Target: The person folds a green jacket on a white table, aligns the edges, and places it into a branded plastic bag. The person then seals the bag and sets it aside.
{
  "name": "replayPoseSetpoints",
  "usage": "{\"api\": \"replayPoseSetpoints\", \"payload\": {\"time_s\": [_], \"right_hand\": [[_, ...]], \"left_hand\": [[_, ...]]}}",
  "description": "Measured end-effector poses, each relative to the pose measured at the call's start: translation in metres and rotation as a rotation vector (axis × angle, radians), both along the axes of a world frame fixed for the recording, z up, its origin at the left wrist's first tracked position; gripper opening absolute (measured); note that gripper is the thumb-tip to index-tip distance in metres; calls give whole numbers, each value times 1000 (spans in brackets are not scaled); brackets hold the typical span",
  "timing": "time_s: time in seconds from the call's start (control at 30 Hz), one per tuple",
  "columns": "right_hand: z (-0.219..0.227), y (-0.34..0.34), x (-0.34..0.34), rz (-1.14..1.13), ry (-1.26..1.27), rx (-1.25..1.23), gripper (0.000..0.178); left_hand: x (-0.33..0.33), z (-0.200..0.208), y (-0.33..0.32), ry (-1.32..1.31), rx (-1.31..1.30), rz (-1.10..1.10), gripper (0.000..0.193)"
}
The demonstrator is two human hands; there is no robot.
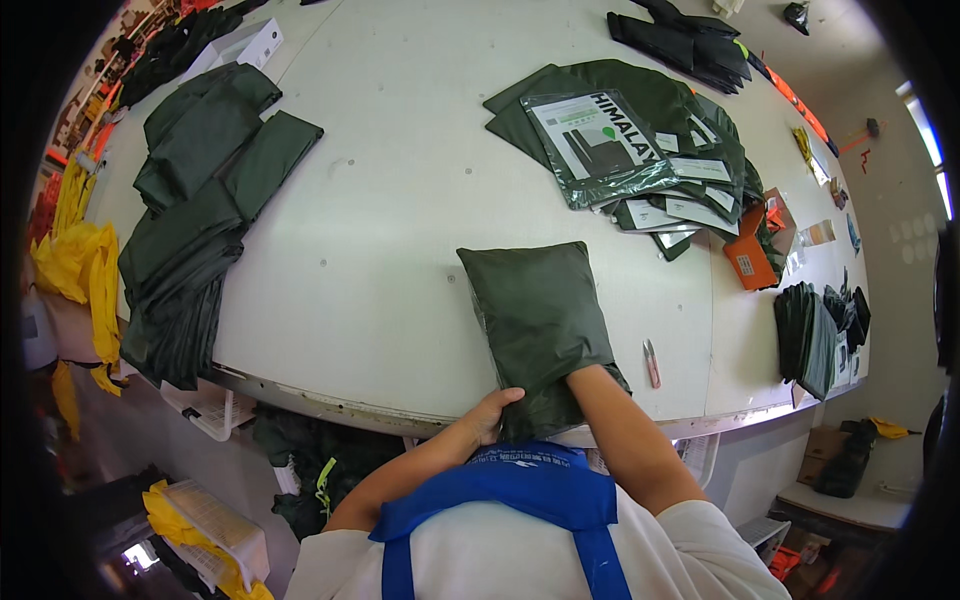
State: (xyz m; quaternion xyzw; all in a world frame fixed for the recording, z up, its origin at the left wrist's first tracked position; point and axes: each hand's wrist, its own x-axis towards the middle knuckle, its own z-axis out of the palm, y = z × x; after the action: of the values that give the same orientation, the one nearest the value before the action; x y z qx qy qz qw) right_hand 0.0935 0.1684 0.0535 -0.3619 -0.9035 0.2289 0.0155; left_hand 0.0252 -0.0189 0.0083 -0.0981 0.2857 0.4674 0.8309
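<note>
A dark green fabric bag (538,305) lies at the table's near edge in front of me, its mouth toward my body. My left hand (492,412) grips the near left edge of the mouth, thumb on top and fingers mostly out of sight beneath. Up to the wrist, my right hand is inside the bag, so its fingers are hidden; only the right forearm (625,430) shows. The bag looks puffed and creased around it. Just right of the bag, a small cutting tool with a pinkish handle (653,365) rests on the table.
Folded dark green bags (195,230) are heaped at the left. Far right, packaged green items (600,145) overlap in a pile, beside an orange box (752,255). Another green stack (805,340) stands at the right edge. Yellow fabric (85,270) hangs at the left.
</note>
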Motion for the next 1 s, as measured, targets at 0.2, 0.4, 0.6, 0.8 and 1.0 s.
{"api": "replayPoseSetpoints", "payload": {"time_s": [0.2, 0.4, 0.6, 0.8, 1.0], "right_hand": [[-8, 30, 2, 65, -85, 42, 64], [2, 9, 3, 12, -45, 1, 66], [15, 8, -23, -54, 21, -84, 69], [43, -2, -43, -80, -20, -199, 71], [-10, -22, -40, 3, 42, -92, 72]], "left_hand": [[4, 8, 7, 132, 81, 75, 69], [-2, 2, 4, 107, 37, 66, 80], [-17, 35, 11, 166, 17, 108, 93], [-30, 38, -2, 644, 182, 39, 91], [-33, 55, -5, 532, 92, 92, 91]]}}
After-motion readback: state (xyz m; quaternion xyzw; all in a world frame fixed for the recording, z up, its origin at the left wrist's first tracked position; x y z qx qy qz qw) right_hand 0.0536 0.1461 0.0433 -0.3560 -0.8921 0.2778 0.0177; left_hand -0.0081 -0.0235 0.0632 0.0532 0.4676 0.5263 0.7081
